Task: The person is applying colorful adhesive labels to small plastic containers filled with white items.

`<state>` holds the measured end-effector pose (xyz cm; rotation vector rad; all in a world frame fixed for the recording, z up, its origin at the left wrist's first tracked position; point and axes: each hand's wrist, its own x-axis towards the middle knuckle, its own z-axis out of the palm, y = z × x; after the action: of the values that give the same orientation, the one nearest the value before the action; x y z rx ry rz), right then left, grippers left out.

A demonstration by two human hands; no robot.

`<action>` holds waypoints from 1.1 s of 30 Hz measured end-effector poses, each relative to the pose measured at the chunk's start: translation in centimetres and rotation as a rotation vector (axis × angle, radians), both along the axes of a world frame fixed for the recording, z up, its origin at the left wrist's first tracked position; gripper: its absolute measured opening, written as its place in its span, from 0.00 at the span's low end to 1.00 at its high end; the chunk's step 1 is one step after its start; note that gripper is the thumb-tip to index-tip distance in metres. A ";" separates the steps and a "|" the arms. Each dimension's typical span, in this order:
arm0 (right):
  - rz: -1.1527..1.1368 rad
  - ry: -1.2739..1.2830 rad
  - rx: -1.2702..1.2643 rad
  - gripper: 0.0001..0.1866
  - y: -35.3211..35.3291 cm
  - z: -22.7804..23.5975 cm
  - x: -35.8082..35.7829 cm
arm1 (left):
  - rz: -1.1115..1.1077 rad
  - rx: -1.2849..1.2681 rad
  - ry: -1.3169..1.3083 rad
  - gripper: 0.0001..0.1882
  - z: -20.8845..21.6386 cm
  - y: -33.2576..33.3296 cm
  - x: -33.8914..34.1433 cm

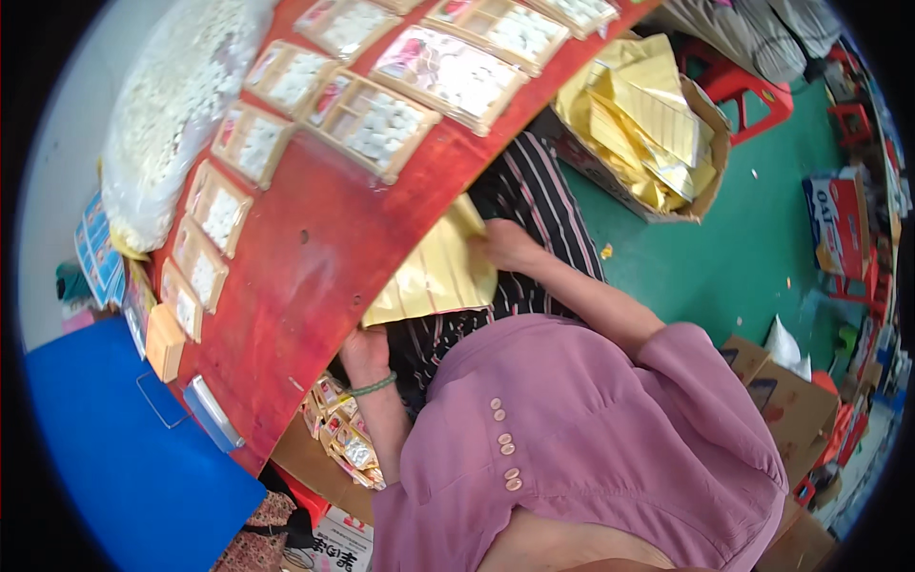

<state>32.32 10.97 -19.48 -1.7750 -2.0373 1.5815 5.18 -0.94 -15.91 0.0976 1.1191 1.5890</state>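
A glossy yellow sheet (427, 272) with crease lines lies over my lap, partly below the edge of the red table. My right hand (512, 246) is closed at its right edge, fingers curled against it. At the sheet's near left corner is my left hand (365, 351), a green bead bracelet on the wrist. The left fingers are hidden by the sheet and table edge, so their grip does not show. On the red table (286, 315) stand several shallow trays (372, 124) with compartments, holding small white pieces and pink packets.
A large clear bag of white pieces (181, 114) lies at the table's far left. On the right, a cardboard box (710, 105) holds more yellow sheets. Beside it stands a red stool (753, 100). Small packets (343, 429) fill a container below my left arm.
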 end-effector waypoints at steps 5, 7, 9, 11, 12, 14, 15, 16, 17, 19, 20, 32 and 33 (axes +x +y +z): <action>-0.457 0.137 0.102 0.16 0.9 3.0 9.6 | -0.186 -0.038 0.079 0.13 0.4 0.6 1.6; -0.593 0.149 0.337 0.16 1.2 3.4 14.8 | -0.340 -0.130 0.236 0.10 1.0 0.8 3.0; -0.789 0.107 0.348 0.19 1.9 3.8 20.3 | -0.491 -0.196 0.428 0.12 2.4 1.1 4.4; -0.959 0.162 0.264 0.18 2.4 4.6 25.2 | -0.667 -0.111 0.354 0.09 4.6 1.7 5.3; -0.982 0.246 0.307 0.18 2.2 4.7 26.9 | -0.788 -0.050 0.391 0.08 6.0 1.8 5.6; -0.983 0.291 0.379 0.18 2.8 4.4 29.2 | -0.908 0.040 0.468 0.08 9.3 2.0 5.8; -0.918 0.262 0.438 0.18 3.0 4.0 29.9 | -0.907 0.069 0.509 0.09 11.0 1.9 5.8; -0.980 0.377 0.370 0.18 2.5 3.7 30.7 | -0.918 0.117 0.538 0.09 12.6 1.8 5.8; -1.103 0.600 0.231 0.17 2.1 3.3 31.4 | -0.883 0.140 0.589 0.10 13.9 1.8 5.3; -1.337 0.385 0.315 0.16 2.5 1.0 32.1 | -0.775 0.222 0.740 0.13 16.5 1.8 4.2; -1.423 0.495 0.329 0.16 3.2 -0.2 32.4 | -0.668 0.352 0.795 0.13 17.6 2.0 3.9; -1.788 0.791 0.061 0.15 5.3 1.7 31.5 | -0.177 1.888 0.458 0.06 29.3 -0.4 1.4; -1.773 0.811 0.059 0.16 5.3 1.9 31.6 | -0.215 1.829 0.517 0.06 30.0 -0.9 1.8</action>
<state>63.95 16.22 -17.57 -1.4566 0.1164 1.0530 7.00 -1.84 14.08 1.7879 -0.3619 1.9058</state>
